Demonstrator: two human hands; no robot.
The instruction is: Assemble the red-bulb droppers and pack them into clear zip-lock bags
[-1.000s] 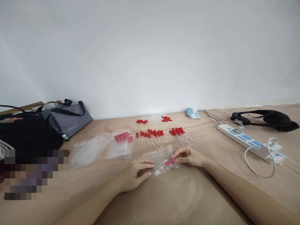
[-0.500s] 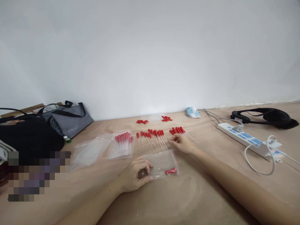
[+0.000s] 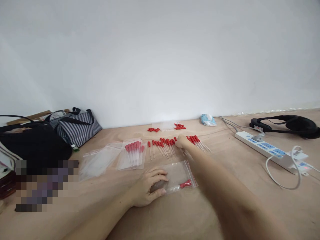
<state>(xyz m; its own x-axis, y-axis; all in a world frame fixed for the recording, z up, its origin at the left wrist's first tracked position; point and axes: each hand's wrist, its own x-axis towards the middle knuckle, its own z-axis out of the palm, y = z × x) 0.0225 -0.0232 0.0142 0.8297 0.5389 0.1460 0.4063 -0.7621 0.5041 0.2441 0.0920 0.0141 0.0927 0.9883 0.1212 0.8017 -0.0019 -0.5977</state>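
Observation:
My left hand (image 3: 147,188) lies on the left end of a clear zip bag (image 3: 178,176), its fingers curled over the bag's edge. The bag holds a red-capped dropper (image 3: 185,184) near its right end. My right hand (image 3: 182,142) is stretched far forward onto a row of red-capped droppers (image 3: 165,146) laid out on the wooden table (image 3: 175,213). Its fingers are hidden behind the back of the hand. More droppers (image 3: 198,141) fan out just right of that hand.
A filled zip bag of droppers (image 3: 133,153) and empty bags (image 3: 96,161) lie to the left. Loose red caps (image 3: 178,126) sit near the wall. A striped bag (image 3: 75,125) and black bag (image 3: 32,143) stand at left; a power strip (image 3: 272,151), headset (image 3: 287,125) and wipes pack (image 3: 208,120) at right.
My right hand left the zip bag's mouth and reached forward and left to the row of droppers. The dropper stays in the bag. My left hand keeps holding the bag.

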